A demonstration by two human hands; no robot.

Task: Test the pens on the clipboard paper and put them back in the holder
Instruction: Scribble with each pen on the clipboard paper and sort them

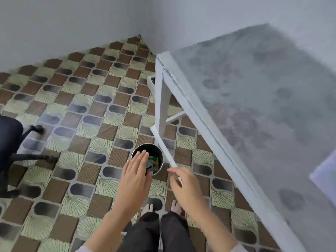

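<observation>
Pen holder, a round dark cup with a pale rim, sits at the lower middle of the view and looks raised above the patterned floor. Inside it lie blurred dark, green and orange shapes, probably the pens, too smeared to count. The left hand lies across the holder's left side, its fingers straight and together over the mouth, so this grip is flat and uncurled; the thumb is hidden and I cannot tell whether it helps to carry the cup. Just right of the holder, the right hand reaches leftward with its fingertips near the cup's rim but apart from it; motion blur hides whether this grip pinches anything. A white frame rail slants past the holder's right edge and runs behind those fingers. Below the holder are two bare feet and dark trouser legs. Right of the holder and beyond it stretches a frosted glass tabletop in a white frame, with a pale sheet at its far right edge. Far left of the holder stands a black office chair.
</observation>
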